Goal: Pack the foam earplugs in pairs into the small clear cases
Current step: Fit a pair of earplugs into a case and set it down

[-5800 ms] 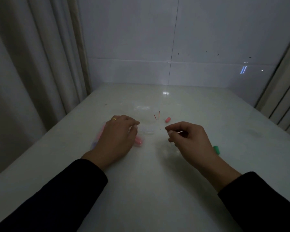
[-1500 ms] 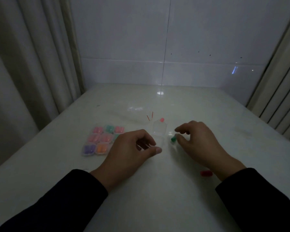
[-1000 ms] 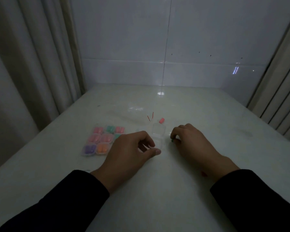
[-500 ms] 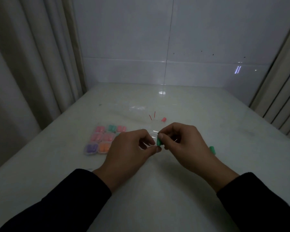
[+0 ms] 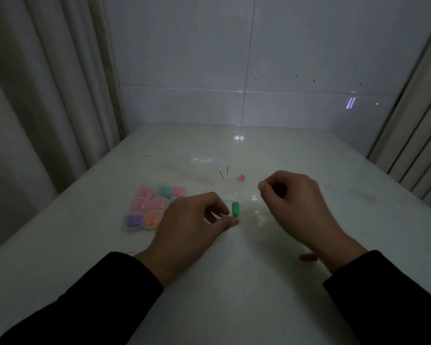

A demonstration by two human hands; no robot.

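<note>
The green earplug (image 5: pixel 235 209) lay in the open clear case (image 5: pixel 233 195) at frame centre, whose near edge the left hand (image 5: pixel 193 226) pinched, while the right hand (image 5: pixel 297 204), curled and holding nothing, hid part of a red earplug (image 5: pixel 307 257), and filled cases (image 5: pixel 148 207) lay left.

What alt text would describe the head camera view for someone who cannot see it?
A person's left hand steadies an open clear case holding one green earplug, while the right hand hovers beside it, fingers curled. Filled cases of coloured earplugs sit to the left on a pale table.
</note>
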